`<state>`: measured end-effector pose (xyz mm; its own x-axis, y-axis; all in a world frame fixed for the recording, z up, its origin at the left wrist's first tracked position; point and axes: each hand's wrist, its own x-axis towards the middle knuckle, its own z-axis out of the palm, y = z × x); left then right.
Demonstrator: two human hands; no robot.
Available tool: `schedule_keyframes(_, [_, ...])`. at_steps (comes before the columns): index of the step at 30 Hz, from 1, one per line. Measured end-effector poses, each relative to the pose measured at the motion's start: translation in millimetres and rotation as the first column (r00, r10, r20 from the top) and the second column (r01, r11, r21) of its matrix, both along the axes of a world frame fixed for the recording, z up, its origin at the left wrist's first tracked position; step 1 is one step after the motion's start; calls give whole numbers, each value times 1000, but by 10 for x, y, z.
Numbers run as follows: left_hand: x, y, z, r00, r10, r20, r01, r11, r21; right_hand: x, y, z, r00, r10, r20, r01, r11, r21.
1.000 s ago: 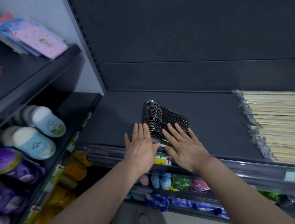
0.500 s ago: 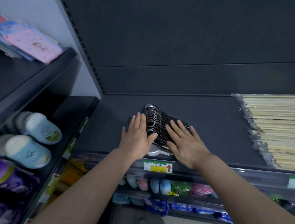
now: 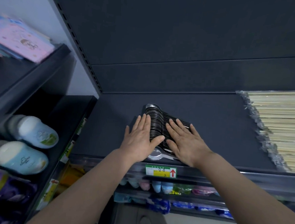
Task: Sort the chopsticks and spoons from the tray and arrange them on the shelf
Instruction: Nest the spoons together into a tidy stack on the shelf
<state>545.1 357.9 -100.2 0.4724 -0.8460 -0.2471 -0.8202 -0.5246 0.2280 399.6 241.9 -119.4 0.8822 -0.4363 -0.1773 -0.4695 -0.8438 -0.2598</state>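
One shelf: dark; seen from the head view; front lip running below both wrists
Spoons: packed row standing on edge, bowls nested; near the front middle of the shelf; handles fanned to the right
Left hand: flat, fingers straight and close together; pressed against the left side of the row; thumb laid across its near end; gripping nothing
Right hand: flat, fingers straight and slightly spread; resting on the handles at the right of the row; gripping nothing
Loose spoon: lying flat at the near end of the row; partly under both hands
Chopsticks: pale bundles in clear wrap; same shelf, far right; well apart from the row
Price label: green and yellow, red arrow; on the lip just below the hands
Slippers: blue and white; on the neighbouring unit to the left
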Motion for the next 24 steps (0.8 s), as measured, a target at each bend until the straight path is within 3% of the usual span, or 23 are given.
schedule_keyframes(24, [167, -157, -1, 1000, -23, -3, 23, 999, -33, 32, -115, 11, 997, -75, 1, 75, 997, 28])
